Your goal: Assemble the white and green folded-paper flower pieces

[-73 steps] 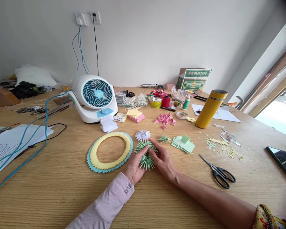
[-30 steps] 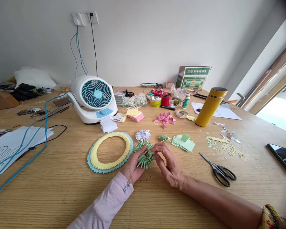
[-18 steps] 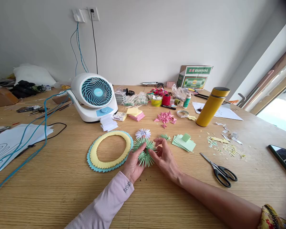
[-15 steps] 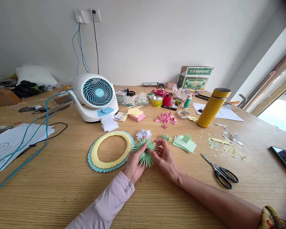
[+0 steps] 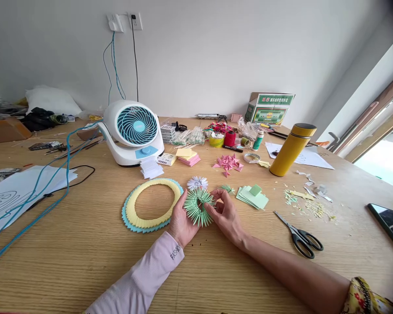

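Observation:
A spiky ring of folded green paper [image 5: 196,214] rests on the palm and fingers of my left hand [image 5: 180,221], its thumb lying along the ring's left edge. My right hand [image 5: 227,216] pinches the ring's right side between thumb and fingers. Just behind it lies a white spiky paper ring [image 5: 197,183]. A few green folded pieces [image 5: 228,188] sit past my right hand, beside a stack of green paper slips [image 5: 251,197]. To the left, a larger yellow and blue folded-paper ring [image 5: 131,218] lies flat on the table.
Black-handled scissors [image 5: 301,237] lie at the right, near paper scraps [image 5: 314,207] and a phone [image 5: 388,224]. A yellow flask [image 5: 291,150] stands behind them. Pink folded pieces [image 5: 228,162] lie mid-table. A white fan [image 5: 134,131] and blue cables [image 5: 67,161] are on the left.
My left thumb has moved off the front of the green ring to its left edge, showing more of the ring and its centre hole. My right hand keeps its pinch. The view has shifted slightly.

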{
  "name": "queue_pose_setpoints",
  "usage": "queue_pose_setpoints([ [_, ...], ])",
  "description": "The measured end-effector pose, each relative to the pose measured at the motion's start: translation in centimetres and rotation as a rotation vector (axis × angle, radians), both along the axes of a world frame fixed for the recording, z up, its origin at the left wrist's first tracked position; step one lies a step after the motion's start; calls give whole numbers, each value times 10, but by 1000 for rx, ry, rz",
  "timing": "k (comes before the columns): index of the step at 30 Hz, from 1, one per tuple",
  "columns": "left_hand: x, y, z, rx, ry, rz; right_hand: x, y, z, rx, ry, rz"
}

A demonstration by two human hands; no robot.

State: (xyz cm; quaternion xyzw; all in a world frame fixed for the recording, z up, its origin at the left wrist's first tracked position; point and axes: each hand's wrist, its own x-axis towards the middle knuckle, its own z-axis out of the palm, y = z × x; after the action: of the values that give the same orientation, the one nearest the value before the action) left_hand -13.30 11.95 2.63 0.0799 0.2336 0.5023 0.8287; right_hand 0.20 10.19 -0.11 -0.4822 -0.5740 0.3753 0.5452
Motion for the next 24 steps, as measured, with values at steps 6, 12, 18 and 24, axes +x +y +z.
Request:
queue_pose_setpoints([
  [6,0,-1,0,-4,29,8,1,0,-1,-15,42,44],
  [12,2,3,-6,-24,121,0,2,0,-6,-2,44,39],
  [18,5,4,-8,-6,147,11,3,3,-6,-17,27,25],
  [24,9,2,-7,-22,173,12,1,6,-4,-37,60,-24],
])
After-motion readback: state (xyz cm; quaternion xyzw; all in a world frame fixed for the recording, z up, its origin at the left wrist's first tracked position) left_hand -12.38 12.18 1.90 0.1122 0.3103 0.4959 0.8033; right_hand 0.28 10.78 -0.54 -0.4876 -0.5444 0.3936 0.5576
